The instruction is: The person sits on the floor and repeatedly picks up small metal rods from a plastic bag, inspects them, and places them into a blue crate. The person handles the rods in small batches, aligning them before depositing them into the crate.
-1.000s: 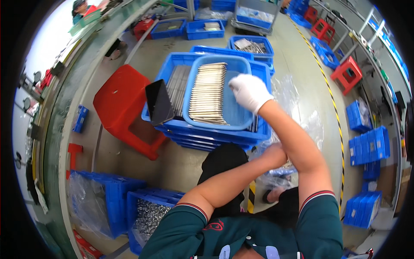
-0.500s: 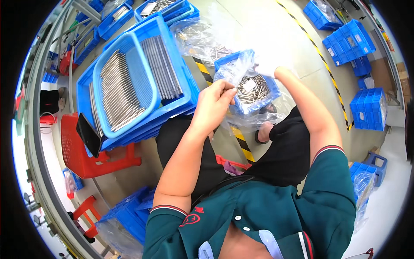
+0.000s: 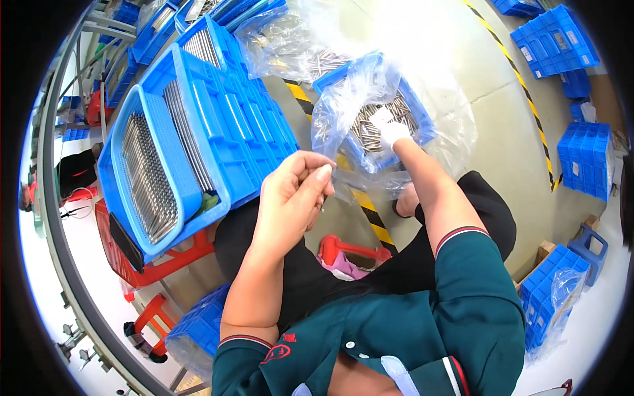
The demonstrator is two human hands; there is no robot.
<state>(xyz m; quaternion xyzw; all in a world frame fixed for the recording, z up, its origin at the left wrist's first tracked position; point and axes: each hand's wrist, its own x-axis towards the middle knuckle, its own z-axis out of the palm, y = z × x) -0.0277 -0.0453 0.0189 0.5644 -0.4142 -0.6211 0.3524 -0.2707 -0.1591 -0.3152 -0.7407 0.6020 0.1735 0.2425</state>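
Observation:
My left hand [image 3: 294,198] is bare and raised over my lap. Its thumb presses against curled fingers; whatever they pinch, if anything, is hidden. White covers my right hand [image 3: 394,134], which looks gloved and reaches down into a blue bin [image 3: 421,109] lined with clear plastic. Short metal rods [image 3: 401,109] lie jumbled in that bin, under and around the hand. Glare washes out its fingers, so their grip does not show. To the left, a light-blue basket [image 3: 173,191] holds neat rows of thin metal rods [image 3: 145,178].
The basket rests in a large blue crate [image 3: 221,208] near a red stool [image 3: 158,274]. Behind the bin lies a clear bag [image 3: 277,49] by more rods. Stacked blue crates [image 3: 555,43] stand at right. Yellow-black tape [image 3: 371,214] crosses the floor.
My right hand has come down into the bin of rods. My left hand has drawn back toward me and to the left, still pinched. The view has shifted.

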